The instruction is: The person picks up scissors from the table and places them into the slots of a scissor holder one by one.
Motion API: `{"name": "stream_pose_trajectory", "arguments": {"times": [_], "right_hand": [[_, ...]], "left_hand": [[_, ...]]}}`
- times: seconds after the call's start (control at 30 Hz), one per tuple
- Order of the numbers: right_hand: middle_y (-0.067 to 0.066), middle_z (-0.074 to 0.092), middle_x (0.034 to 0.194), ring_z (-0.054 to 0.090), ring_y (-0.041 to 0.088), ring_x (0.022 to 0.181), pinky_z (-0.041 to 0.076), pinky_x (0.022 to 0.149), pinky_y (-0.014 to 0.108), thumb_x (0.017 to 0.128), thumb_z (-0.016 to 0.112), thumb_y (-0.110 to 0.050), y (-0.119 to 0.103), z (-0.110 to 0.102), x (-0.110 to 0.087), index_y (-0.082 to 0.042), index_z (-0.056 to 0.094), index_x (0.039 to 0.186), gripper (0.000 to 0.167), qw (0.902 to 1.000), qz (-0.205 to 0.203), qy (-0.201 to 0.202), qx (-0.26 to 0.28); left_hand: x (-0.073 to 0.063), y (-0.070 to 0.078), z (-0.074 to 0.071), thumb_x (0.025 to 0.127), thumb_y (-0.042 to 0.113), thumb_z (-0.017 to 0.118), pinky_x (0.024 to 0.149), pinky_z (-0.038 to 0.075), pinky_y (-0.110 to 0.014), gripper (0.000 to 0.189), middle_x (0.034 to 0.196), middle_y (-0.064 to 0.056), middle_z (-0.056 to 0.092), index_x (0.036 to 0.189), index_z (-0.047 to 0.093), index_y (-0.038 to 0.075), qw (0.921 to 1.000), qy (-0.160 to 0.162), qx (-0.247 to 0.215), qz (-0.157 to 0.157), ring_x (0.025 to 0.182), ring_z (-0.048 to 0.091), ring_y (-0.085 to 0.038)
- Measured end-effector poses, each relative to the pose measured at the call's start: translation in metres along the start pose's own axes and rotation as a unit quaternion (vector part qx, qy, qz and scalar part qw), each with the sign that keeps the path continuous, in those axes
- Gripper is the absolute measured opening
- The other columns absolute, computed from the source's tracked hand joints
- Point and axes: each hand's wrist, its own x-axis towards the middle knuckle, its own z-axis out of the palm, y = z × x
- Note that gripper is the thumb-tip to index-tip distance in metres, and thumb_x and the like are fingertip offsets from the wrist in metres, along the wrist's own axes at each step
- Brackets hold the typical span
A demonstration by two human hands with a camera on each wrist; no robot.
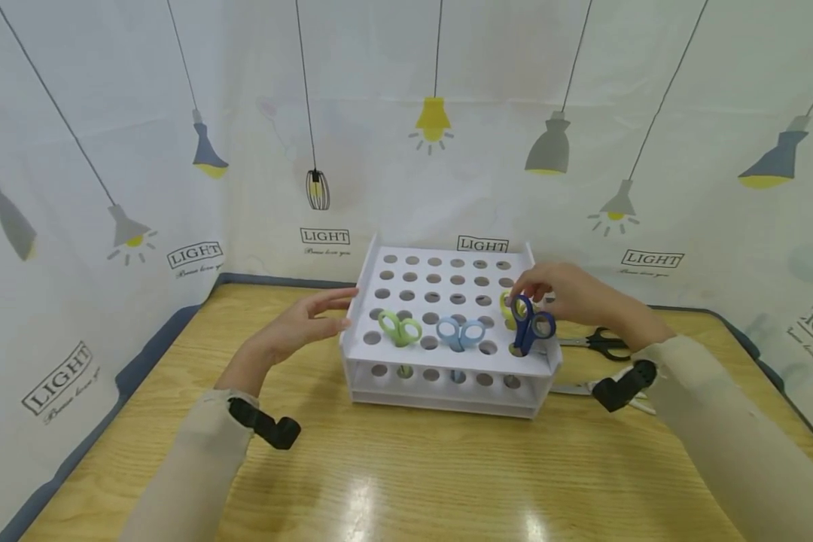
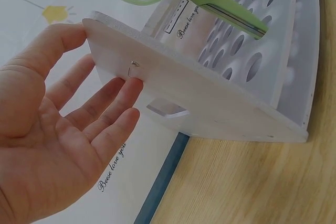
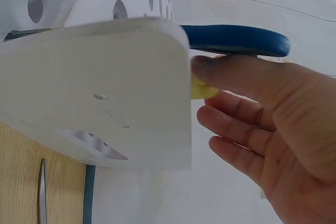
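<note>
A white rack (image 1: 440, 401) with rows of round holes stands on the table. My left hand (image 1: 306, 324) rests its extended fingertips against the rack's left side panel (image 2: 199, 106). At the right end, my right hand (image 1: 565, 292) pinches the yellow handle of a pair of scissors (image 3: 202, 91) between thumb and fingers; its blades are hidden. Dark blue scissors (image 1: 523, 335) stand handles up in the front right hole, just in front of that hand. Green scissors (image 1: 400, 331) and light blue scissors (image 1: 461, 336) stand in other front holes.
Black-handled scissors (image 1: 607, 344) lie on the wooden table (image 1: 379, 474) right of the rack, partly behind the right wrist. White-handled scissors (image 1: 572, 388) lie nearer, also partly covered. A lamp-print curtain (image 1: 379, 150) encloses the table behind and at both sides.
</note>
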Motion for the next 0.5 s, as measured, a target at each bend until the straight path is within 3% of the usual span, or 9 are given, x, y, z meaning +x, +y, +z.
{"name": "stream_pose_trajectory", "arguments": {"times": [0.23,0.5], "right_hand": [[0.005,0.063,0.097,0.059,0.017,0.082,0.049,0.074,0.035,0.078,0.070,-0.004,0.005,-0.008,-0.009,-0.005,0.065,0.103,0.025,0.9996,0.021,0.015,0.006],[0.001,0.062,0.088,0.058,0.016,0.083,0.047,0.076,0.037,0.083,0.069,-0.020,0.011,-0.025,-0.028,-0.008,0.063,0.107,0.027,0.9977,0.051,0.045,0.005]], "left_hand": [[-0.001,-0.001,0.001,0.089,0.025,0.060,0.099,0.031,-0.052,0.058,0.142,-0.015,0.033,0.142,0.036,0.019,1.0000,-0.001,0.009,-0.001,0.127,0.031,-0.034],[0.000,-0.002,0.000,0.090,0.028,0.060,0.098,0.031,-0.052,0.058,0.142,-0.014,0.032,0.142,0.036,0.020,0.9997,0.001,0.023,-0.001,0.127,0.032,-0.034]]}}
